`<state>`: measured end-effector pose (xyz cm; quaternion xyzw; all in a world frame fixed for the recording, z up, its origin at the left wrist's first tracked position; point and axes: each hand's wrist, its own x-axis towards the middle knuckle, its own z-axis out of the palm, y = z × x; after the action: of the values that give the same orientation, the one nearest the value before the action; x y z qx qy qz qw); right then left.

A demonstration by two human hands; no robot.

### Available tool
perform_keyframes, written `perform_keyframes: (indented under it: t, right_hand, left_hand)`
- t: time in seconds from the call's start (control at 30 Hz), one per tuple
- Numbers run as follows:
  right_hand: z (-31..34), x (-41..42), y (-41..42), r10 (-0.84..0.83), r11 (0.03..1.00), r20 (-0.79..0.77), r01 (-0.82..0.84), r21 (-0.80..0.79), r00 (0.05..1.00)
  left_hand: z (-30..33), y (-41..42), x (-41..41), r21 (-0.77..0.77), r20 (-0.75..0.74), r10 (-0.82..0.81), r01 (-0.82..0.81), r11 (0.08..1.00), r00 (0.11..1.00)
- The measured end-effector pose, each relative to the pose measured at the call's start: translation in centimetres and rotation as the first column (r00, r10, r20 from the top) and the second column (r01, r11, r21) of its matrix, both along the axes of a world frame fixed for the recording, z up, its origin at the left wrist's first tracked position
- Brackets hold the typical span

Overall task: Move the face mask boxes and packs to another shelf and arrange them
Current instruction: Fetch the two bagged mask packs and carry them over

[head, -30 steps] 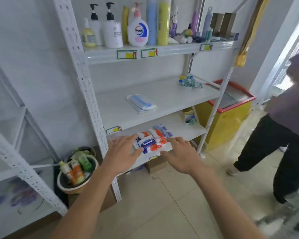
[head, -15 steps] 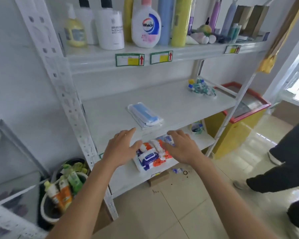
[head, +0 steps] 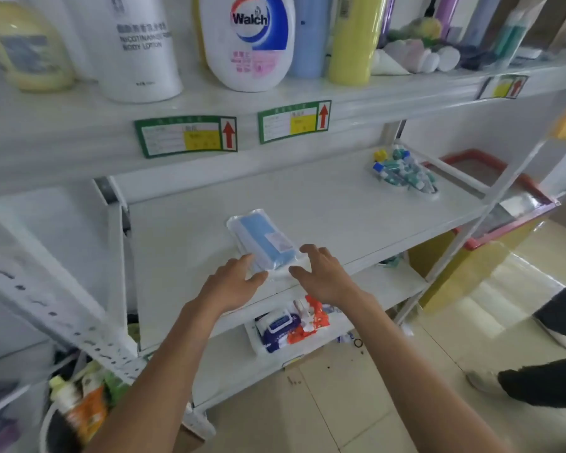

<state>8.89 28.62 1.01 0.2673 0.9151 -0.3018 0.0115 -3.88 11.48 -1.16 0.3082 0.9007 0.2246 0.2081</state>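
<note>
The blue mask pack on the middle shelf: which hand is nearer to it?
Left. The left hand touches the mask pack at its near corner; the right hand hovers open just beside its right edge.

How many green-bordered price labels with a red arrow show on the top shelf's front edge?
3. One green-bordered label sits at left, a second label just right of it below the Walch bottle, and a blurred third label far right. Others may lie outside the frame.
</note>
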Motion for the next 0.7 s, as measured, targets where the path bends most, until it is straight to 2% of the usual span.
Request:
perform_keyframes:
  t: [0.1, 0.23, 0.47, 0.57, 0.7]
  right_hand:
    - [-1.3, -3.3, 1.5, -0.035, 0.998, -0.010, 0.034, -0.050, 0.999]
    - [-3.5, -6.8, 2.4, -0.105, 0.990, 0.031, 0.107, -0.095, 0.994]
    - [-6.5, -10.7, 3.8, -0.142, 0.984, 0.171, 0.158, -0.085, 0.975]
    - [-7.1, -11.4, 4.7, -0.139, 0.978, 0.213, 0.169, -0.126, 0.967]
    - [-7.2, -11.7, 5.9, -0.173, 0.952, 0.192, 0.214, -0.221, 0.966]
  left_hand:
    - [-1.2, 1.9, -1.5, -0.007, 0.129, 0.031, -0.030, 1.000, 0.991]
    - [-2.9, 3.2, -2.9, 0.004, 0.227, 0.076, -0.079, 0.997, 0.971]
    - [-4.6, 4.3, -5.2, 0.157, 0.276, 0.199, -0.249, 0.956, 0.940]
    - [-5.3, 4.9, -6.1, 0.210, 0.394, 0.236, -0.338, 0.917, 0.888]
    - [-6.0, 5.5, -7.6, 0.224, 0.526, 0.313, -0.484, 0.846, 0.791]
